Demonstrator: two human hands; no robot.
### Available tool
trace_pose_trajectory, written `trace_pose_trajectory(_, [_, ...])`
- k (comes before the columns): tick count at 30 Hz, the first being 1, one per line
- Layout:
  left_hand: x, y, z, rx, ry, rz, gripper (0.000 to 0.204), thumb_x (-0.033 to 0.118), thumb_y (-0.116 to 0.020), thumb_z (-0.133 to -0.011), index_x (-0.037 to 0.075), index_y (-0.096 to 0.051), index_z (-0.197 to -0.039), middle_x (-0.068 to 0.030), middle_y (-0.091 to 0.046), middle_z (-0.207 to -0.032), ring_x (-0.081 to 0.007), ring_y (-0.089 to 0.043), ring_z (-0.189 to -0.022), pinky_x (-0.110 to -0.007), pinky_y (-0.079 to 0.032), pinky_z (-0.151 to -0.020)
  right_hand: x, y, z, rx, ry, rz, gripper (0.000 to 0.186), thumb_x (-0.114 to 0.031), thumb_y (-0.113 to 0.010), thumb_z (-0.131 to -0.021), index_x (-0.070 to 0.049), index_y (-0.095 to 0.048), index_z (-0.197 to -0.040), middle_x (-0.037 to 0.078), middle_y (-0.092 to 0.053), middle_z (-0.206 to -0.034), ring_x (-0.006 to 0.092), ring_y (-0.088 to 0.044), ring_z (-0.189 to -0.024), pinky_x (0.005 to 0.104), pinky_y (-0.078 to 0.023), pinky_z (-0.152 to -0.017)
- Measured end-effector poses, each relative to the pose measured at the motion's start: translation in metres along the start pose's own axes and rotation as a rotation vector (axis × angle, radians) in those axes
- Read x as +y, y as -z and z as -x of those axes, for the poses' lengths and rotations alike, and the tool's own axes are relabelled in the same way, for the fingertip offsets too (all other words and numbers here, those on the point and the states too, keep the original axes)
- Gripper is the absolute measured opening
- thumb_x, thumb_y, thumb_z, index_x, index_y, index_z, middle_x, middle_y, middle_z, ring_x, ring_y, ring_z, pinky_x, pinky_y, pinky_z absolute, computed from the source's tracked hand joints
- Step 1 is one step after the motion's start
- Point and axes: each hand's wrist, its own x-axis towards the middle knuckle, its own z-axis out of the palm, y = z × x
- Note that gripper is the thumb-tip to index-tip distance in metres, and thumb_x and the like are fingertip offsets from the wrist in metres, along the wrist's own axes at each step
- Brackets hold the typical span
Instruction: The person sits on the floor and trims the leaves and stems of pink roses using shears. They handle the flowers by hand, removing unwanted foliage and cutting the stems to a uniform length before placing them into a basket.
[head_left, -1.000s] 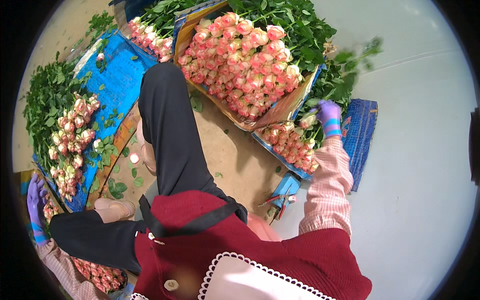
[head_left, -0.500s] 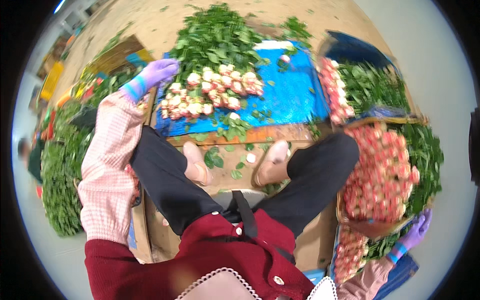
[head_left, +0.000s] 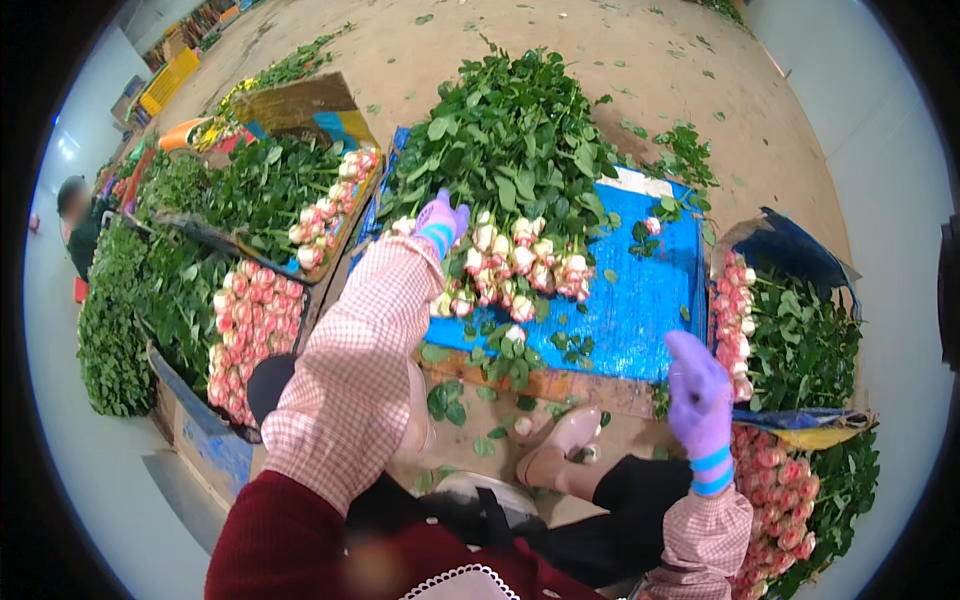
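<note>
My left hand (head_left: 440, 222), in a purple glove, reaches over the near left part of a pile of cut roses (head_left: 525, 262) with cream and pink heads. Its thumb and fingers stand apart against the green leaves (head_left: 510, 130), with nothing seen in them; whether they touch a stem is hard to tell. My right hand (head_left: 700, 395), gloved alike, is raised in front of the blue sheet (head_left: 640, 300), left of the boxed roses. Its fingers point up, loosely bent, and nothing shows in them. The pile lies on the blue sheet with its heads toward me.
Boxes of roses flank me: pink heads (head_left: 258, 325) at left, more roses (head_left: 775, 500) at right. A cardboard flap (head_left: 300, 105) stands up at far left. A single rose (head_left: 652, 226) lies on the sheet. Another person (head_left: 80, 225) is at the far left edge.
My left hand has moved right, onto the rose pile. My right hand has come from beside the lower right box to before the blue sheet. The view has shifted left.
</note>
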Motion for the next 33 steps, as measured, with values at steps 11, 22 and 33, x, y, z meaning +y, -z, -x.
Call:
trace_pose_trajectory(11, [-0.014,0.022,-0.036,-0.506,-0.106,0.798,0.033,0.024,-0.055,-0.084,-0.003,-0.058,-0.101,-0.0086,-0.063,-0.077,-0.0211,-0.061,-0.067,-0.034,-0.050,-0.065,0.017,-0.042,-0.012,-0.391,-0.185,0.005,0.034,-0.004,-0.054,-0.076,-0.008,-0.053,-0.110,0.016,-0.058,-0.104,0.0331,-0.057,-0.091,0.0383,-0.046,-0.077])
trace_pose_trajectory(22, [0.009,0.083,0.058,-0.788,-0.423,1.486,0.035,0.021,-0.046,-0.089,-0.001,-0.043,-0.116,-0.0142,-0.055,-0.107,-0.0180,-0.056,-0.084,-0.030,-0.050,-0.071,0.007,-0.040,-0.012,-0.359,-0.250,0.003,0.023,-0.008,-0.053,-0.081,-0.005,-0.057,-0.103,0.016,-0.060,-0.099,0.0330,-0.059,-0.086,0.0379,-0.047,-0.074])
trace_pose_trajectory(33, [-0.089,0.012,0.081,-0.341,-0.143,1.265,0.033,0.020,-0.052,-0.083,0.000,-0.049,-0.109,-0.0115,-0.061,-0.092,-0.0184,-0.059,-0.064,-0.027,-0.050,-0.058,0.013,-0.053,-0.002,-0.412,-0.253,0.052,0.026,-0.016,-0.050,-0.083,-0.012,-0.055,-0.109,0.015,-0.059,-0.104,0.0355,-0.057,-0.088,0.0405,-0.046,-0.076])
